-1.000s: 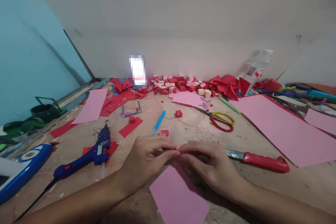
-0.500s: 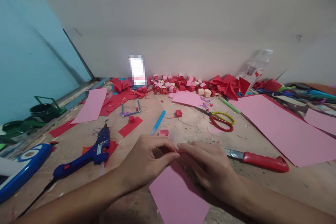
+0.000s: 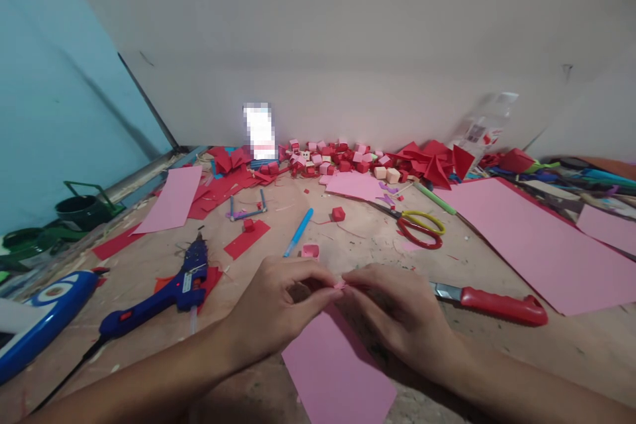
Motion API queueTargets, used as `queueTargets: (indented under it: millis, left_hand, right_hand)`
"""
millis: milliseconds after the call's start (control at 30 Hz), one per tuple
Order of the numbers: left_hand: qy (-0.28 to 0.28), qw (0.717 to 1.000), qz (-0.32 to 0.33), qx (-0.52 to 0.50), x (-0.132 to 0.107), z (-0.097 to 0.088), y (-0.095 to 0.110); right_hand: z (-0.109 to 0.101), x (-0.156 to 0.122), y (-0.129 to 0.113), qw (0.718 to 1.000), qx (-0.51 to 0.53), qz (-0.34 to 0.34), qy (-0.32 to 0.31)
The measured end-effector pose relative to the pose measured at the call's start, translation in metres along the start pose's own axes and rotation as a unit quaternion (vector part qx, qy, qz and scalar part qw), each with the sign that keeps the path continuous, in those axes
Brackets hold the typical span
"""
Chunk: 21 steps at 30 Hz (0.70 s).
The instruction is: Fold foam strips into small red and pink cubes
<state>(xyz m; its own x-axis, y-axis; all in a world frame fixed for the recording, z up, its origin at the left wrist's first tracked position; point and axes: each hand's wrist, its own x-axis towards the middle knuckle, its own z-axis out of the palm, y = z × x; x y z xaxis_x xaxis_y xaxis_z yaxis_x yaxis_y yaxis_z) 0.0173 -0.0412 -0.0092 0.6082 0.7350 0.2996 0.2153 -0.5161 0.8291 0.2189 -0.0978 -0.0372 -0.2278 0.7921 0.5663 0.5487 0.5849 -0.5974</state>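
Observation:
Between the fingertips of both hands is a small piece of pink paper (image 3: 340, 284), mostly hidden by the fingers. My left hand (image 3: 278, 305) pinches it from the left, thumb below and forefinger above. From the other side, my right hand (image 3: 397, 308) has thumb and fingers closed on it too. Under the hands lies a larger sheet of pink paper (image 3: 342, 371). Just beyond the fingers stands a small open pink paper box (image 3: 311, 252). A blue pen (image 3: 299, 232) and a small red paper cube (image 3: 338, 214) lie farther off.
To the left lie a blue glue gun (image 3: 183, 288) and a blue-and-white tool (image 3: 50, 311). A red-handled knife (image 3: 501, 305) is beside my right hand, with scissors (image 3: 420, 228) beyond. Many small paper cubes (image 3: 342, 160), a lit phone (image 3: 260, 132) and a plastic bottle (image 3: 487, 126) line the wall.
The fingers of my right hand have shifted slightly on the small piece, and more of its pink surface shows between the fingertips. My left hand stays nearly in place.

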Motion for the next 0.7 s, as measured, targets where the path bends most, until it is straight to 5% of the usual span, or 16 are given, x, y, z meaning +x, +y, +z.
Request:
queueTargets:
  millis: [700]
  left_hand:
    - [-0.055,0.997,0.040,-0.042,0.0024,-0.0069,-0.0014]
  right_hand:
    - [0.0001,-0.0016,-0.0021,0.999,-0.038,-0.026,-0.016]
